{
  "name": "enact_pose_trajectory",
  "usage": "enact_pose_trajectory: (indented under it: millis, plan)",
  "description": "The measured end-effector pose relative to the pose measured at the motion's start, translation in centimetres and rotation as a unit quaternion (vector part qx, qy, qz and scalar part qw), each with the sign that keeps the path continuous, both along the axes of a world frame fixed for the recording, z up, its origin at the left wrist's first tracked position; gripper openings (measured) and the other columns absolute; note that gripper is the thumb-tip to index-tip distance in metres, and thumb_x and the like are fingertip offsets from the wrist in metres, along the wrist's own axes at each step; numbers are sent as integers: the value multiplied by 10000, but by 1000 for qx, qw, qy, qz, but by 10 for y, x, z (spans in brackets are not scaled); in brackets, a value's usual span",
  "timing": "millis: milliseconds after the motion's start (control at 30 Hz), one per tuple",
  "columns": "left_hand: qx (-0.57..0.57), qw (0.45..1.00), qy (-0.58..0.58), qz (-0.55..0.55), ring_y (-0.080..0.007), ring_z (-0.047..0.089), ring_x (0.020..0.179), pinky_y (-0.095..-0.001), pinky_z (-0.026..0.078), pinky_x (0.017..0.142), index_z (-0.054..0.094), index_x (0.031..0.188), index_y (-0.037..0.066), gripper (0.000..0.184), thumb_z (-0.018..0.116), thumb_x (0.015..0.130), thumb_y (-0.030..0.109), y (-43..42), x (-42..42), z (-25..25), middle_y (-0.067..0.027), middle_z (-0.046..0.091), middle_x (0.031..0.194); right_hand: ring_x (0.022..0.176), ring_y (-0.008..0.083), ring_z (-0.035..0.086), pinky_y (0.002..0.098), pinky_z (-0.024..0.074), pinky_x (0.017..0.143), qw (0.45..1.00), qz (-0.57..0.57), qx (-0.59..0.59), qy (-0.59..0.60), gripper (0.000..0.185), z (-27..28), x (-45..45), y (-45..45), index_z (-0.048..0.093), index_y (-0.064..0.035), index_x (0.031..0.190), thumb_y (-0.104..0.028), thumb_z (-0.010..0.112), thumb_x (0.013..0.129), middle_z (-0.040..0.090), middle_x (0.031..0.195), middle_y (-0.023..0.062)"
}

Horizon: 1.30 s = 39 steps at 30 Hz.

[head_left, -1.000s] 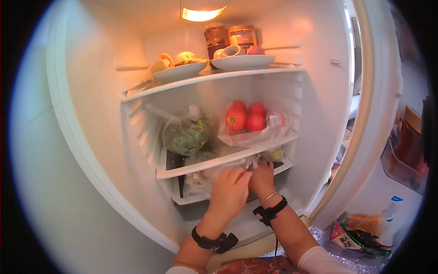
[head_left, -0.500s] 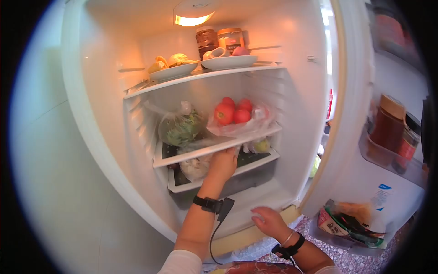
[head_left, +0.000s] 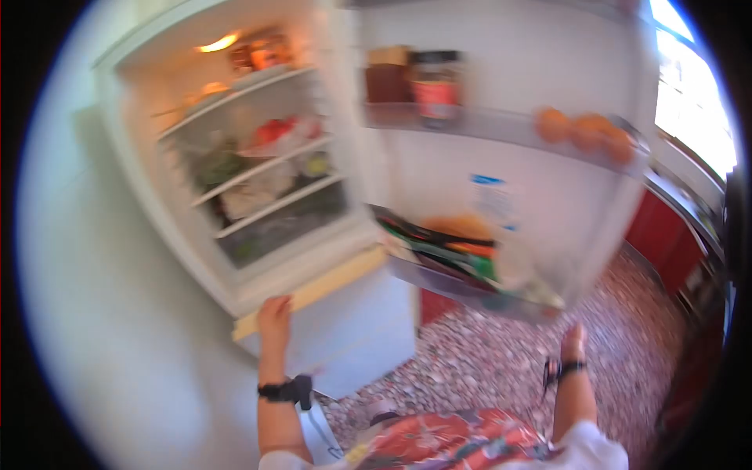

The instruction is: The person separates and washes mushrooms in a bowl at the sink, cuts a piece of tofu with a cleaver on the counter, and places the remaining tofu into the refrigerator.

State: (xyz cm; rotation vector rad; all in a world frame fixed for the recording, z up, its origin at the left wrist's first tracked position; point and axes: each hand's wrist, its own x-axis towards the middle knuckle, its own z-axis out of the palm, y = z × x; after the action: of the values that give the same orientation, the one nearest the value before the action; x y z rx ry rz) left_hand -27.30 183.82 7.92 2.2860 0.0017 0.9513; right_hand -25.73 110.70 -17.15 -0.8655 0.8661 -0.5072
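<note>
The refrigerator (head_left: 145, 168) stands open on the left, and its door (head_left: 423, 168) is swung out to the right. My left hand (head_left: 274, 317) hangs in front of the compartment's bottom edge, fingers curled in, with nothing visible in them. Close below the lower outer corner of the door is my right hand (head_left: 574, 345); its fingers are smeared, and I cannot tell whether they touch the door. Inside, red tomatoes (head_left: 274, 135) in a plastic bag and a bag of leafy greens (head_left: 219, 166) share the middle shelf. A dark drawer (head_left: 286, 223) sits beneath.
The door's racks hold jars (head_left: 435, 86), orange round items (head_left: 587, 131) and packets (head_left: 450, 247). Below the compartment is a white lower door (head_left: 352, 329). Pebble-patterned flooring (head_left: 486, 360) lies below, with a red cabinet (head_left: 666, 235) at the right.
My left hand has come out of the fridge from beneath the middle shelf. My right hand has moved right, near the door. The view has turned right and back, showing more of the door.
</note>
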Motion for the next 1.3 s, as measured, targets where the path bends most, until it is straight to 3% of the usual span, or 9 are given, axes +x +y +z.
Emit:
enact_pose_trajectory:
  millis: [133, 367, 567, 700, 867, 933, 1067, 1200, 1300]
  plan:
    - [-260, 960, 103, 5, -112, 545, 589, -245, 470, 556, 598, 1055, -24, 247, 489, 837, 14, -36, -81, -3, -65, 599, 756, 1195, 177, 433, 372, 327, 960, 970, 4, -115, -214, 615, 145, 40, -31, 425, -74, 1305, -518, 443, 879, 505, 1260, 62]
    - [-269, 955, 119, 23, -114, 551, 589, -239, 477, 566, 524, 1159, -16, 305, 466, 864, 37, -60, -154, -23, -90, 619, 779, 533, 103, 434, 240, 312, 463, 971, 114, -182, -104, 578, 252, 19, 45, 639, -69, 908, -608, 438, 851, 567, 706, -22]
    - [-283, 945, 147, 69, -114, 545, 591, -234, 466, 525, 519, 1152, -22, 305, 455, 864, 56, -57, -196, -43, -96, 606, 807, 709, 128, 583, 261, 463, 649, 932, 269, -108, -219, 455, 274, -68, 78, 622, -49, 946, -456, 421, 923, 625, 823, 15]
    - [-305, 938, 140, 84, -109, 551, 592, -230, 466, 516, 526, 1140, -19, 302, 462, 856, 60, -51, -211, -57, -95, 608, 812, 868, 176, 618, 316, 492, 781, 856, 472, -119, -176, 378, 264, -127, 100, 618, 2, 1025, -331, 473, 923, 645, 958, 86]
    - [-242, 936, 241, 85, -141, 567, 629, -243, 475, 538, 526, 1137, -4, 309, 470, 834, 23, -14, -215, -119, -103, 609, 820, 886, 155, 617, 278, 472, 829, 595, 732, -236, -235, 345, 268, -144, 173, 612, 9, 1064, -284, 521, 904, 650, 987, 95]
    - [-363, 911, 187, 58, -123, 512, 532, -260, 400, 431, 620, 939, 19, 179, 537, 825, 130, -20, -220, -131, -74, 574, 630, 860, 141, 618, 264, 475, 813, 625, 699, -277, -209, 345, 246, -127, 181, 619, 4, 1046, -293, 520, 901, 656, 959, 84]
    - [123, 895, 425, 54, -168, 566, 554, -305, 479, 498, 583, 1079, 18, 321, 572, 798, 174, 30, -264, -203, -121, 620, 734, 819, 122, 616, 251, 487, 765, 688, 665, -272, -106, 338, 233, -104, 174, 634, 1, 993, -300, 520, 894, 664, 893, 62]
    - [-106, 785, 610, 19, -180, 587, 641, -314, 497, 585, 561, 1120, 10, 370, 562, 811, 213, -17, -269, -183, -141, 634, 822, 794, 105, 614, 237, 490, 718, 718, 651, -240, -51, 326, 208, -80, 169, 648, -14, 946, -310, 523, 892, 662, 856, 43]
    - [26, 879, 476, -22, -216, 598, 747, -330, 497, 693, 531, 1172, 14, 406, 581, 809, 190, -19, -217, -180, -147, 630, 873, 777, 110, 622, 241, 502, 703, 728, 646, -228, -21, 305, 191, -59, 182, 649, -15, 942, -293, 535, 889, 663, 853, 46]
